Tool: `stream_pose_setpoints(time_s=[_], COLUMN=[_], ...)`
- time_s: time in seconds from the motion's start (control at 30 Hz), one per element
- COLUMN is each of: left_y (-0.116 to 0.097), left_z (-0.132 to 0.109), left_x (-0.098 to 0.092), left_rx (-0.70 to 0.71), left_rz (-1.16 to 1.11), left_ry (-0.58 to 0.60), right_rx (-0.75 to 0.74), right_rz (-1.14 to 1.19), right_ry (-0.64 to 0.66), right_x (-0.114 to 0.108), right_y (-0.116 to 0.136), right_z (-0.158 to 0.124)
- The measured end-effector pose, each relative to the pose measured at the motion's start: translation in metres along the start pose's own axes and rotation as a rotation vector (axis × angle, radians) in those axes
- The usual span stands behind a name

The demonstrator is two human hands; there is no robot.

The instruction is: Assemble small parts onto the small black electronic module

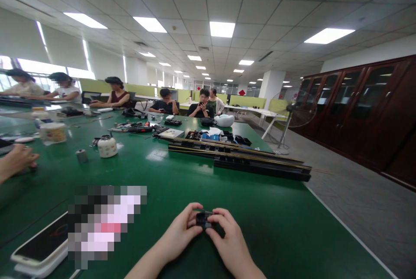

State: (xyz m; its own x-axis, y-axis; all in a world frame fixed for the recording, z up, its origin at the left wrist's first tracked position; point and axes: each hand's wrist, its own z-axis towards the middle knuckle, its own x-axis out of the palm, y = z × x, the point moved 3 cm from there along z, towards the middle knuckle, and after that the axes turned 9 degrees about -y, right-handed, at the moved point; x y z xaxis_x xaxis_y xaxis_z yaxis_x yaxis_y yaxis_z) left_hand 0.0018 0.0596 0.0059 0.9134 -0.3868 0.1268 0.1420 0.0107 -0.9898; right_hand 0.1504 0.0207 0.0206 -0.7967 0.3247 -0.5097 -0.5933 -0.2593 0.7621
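Between my two hands is a small black plastic part point(204, 219), too small and partly covered to name more closely. My left hand point(182, 229) grips its left side, thumb below and fingers above. On the other side, my right hand point(227, 233) pinches its right end with thumb and fingertips. The part is held just over the green tabletop point(156, 209), near the front edge. To the left of my hands lies a phone point(45, 238) on a white object, beside a pixelated patch.
Long black rails with thin brass-coloured rods point(260, 166) lie across the table ahead. A white jar point(107, 146), a grey cylinder point(81, 156) and a tub point(53, 132) stand left. Another person's hand point(17, 160) is at far left. Several people sit farther back; a fan point(289, 108) stands right.
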Motion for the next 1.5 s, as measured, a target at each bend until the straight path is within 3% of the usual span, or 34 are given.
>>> stream_pose_setpoints(time_s=[0.63, 1.03, 1.5], left_y=[0.003, 0.002, 0.002], left_z=[0.0, 0.002, 0.003], left_x=[-0.004, -0.008, -0.008], left_rx=[0.09, 0.092, 0.047], left_rz=[0.109, 0.092, 0.068], left_ry=[-0.072, -0.148, -0.164], right_rx=[-0.055, -0.151, 0.012], right_rz=[0.004, -0.07, -0.071], right_ry=[-0.055, -0.233, -0.453], right_x=[0.0, -0.007, -0.016], right_y=[-0.001, -0.004, -0.022], right_z=[-0.001, 0.0, 0.004])
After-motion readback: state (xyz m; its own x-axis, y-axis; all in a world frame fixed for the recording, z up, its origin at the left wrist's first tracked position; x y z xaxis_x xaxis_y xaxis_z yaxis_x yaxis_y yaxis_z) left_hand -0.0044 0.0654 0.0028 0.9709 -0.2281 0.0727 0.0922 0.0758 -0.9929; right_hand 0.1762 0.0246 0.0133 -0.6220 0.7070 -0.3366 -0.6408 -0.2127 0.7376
